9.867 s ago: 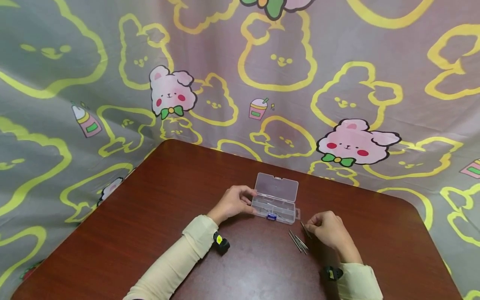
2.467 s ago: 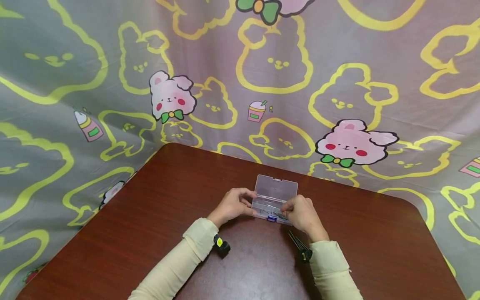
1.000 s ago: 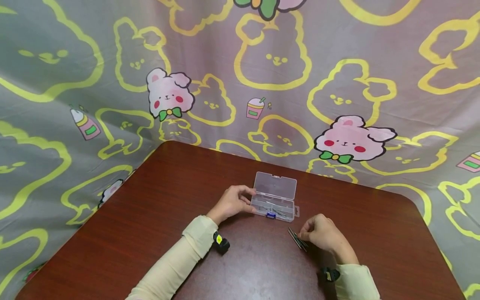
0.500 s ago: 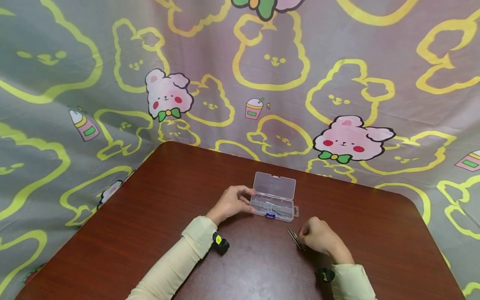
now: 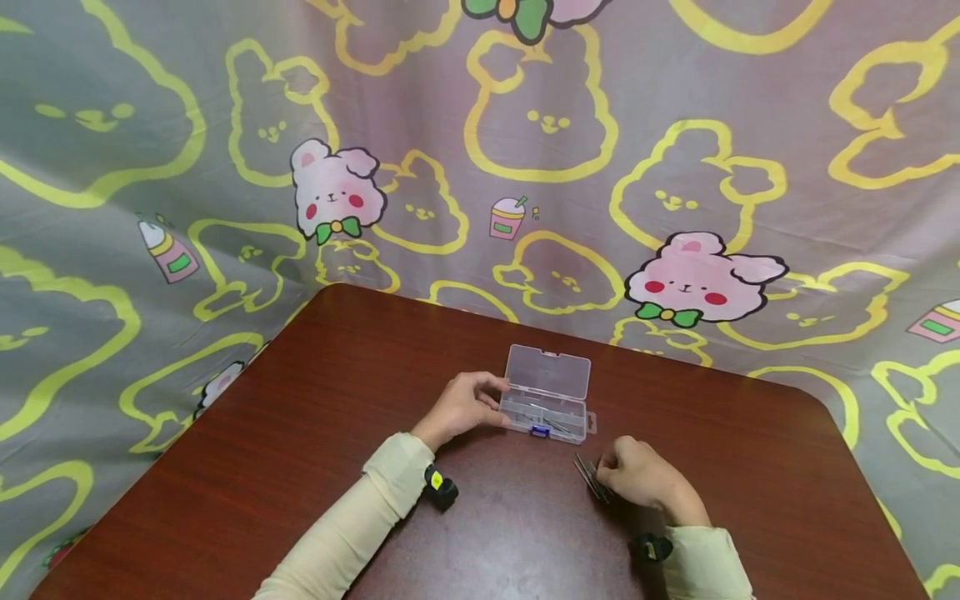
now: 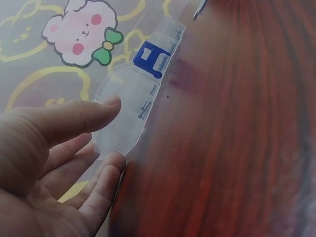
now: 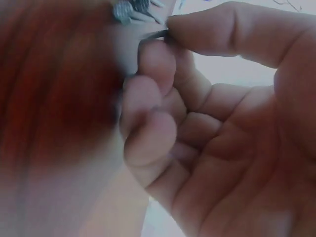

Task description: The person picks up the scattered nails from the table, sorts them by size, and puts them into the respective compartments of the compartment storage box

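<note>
A clear plastic compartment box (image 5: pixel 564 425) with a blue latch (image 5: pixel 540 432) stands on the table, lid (image 5: pixel 548 372) raised. My left hand (image 5: pixel 463 407) grips its left end, thumb at the front and fingers behind. A few thin metal nails (image 5: pixel 553 423) lie inside the box. To the right, my right hand (image 5: pixel 647 477) is at a small bunch of loose nails (image 5: pixel 584 472) on the table. In the right wrist view, thumb and index finger pinch a dark thin nail (image 7: pixel 157 34); the other fingers curl in. Round patterned nail heads (image 7: pixel 123 10) show beyond, blurred.
The brown wooden table (image 5: pixel 360 358) has rounded corners and meets a patterned curtain (image 5: pixel 420 100) at the back and left. A hanging tab (image 5: pixel 592 422) sticks out from the box's right end.
My right hand reached into the box, then came back to the bunch of nails, where it has moved only slightly since. More nails show in the box than at first. My left hand stays put.
</note>
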Demonstrator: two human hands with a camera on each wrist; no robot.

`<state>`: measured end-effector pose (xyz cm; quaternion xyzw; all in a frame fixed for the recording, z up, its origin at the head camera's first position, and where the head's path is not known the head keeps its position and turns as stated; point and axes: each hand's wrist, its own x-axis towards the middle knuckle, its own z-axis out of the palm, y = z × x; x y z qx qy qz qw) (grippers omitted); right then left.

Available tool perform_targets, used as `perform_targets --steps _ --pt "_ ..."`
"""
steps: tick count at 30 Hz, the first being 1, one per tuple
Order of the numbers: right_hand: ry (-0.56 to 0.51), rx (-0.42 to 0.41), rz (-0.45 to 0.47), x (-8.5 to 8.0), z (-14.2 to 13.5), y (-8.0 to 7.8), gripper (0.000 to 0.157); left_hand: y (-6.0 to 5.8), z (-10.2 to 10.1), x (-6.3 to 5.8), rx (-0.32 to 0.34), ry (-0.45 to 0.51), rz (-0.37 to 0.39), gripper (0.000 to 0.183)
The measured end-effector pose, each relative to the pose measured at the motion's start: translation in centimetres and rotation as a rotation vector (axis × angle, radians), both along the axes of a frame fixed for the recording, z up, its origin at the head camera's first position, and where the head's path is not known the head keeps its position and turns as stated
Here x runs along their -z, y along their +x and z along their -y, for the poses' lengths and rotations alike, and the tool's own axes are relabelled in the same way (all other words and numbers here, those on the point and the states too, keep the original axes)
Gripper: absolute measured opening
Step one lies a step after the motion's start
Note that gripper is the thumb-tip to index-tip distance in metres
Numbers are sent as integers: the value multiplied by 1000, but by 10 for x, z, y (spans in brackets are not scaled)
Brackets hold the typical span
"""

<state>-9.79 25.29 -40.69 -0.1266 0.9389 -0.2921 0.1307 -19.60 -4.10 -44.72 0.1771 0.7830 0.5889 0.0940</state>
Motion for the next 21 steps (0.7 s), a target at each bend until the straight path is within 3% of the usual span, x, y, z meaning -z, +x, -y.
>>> perform_targets --steps 3,7,11,17,21 --pt "-91 -16 8 2 -6 -4 19 0 0 0 0 0 -1 48" --pt "-296 -21 74 8 -14 -9 10 0 0 1 -2 -2 -2 49" --pt "-458 -19 125 11 -19 -13 9 0 0 2 -4 -3 2 49" --pt "-496 -13 105 10 -21 -16 12 -1 -1 0 -2 -14 11 50" --pt "-494 50 101 7 -18 -19 12 -2 0 1 2 -18 15 49"
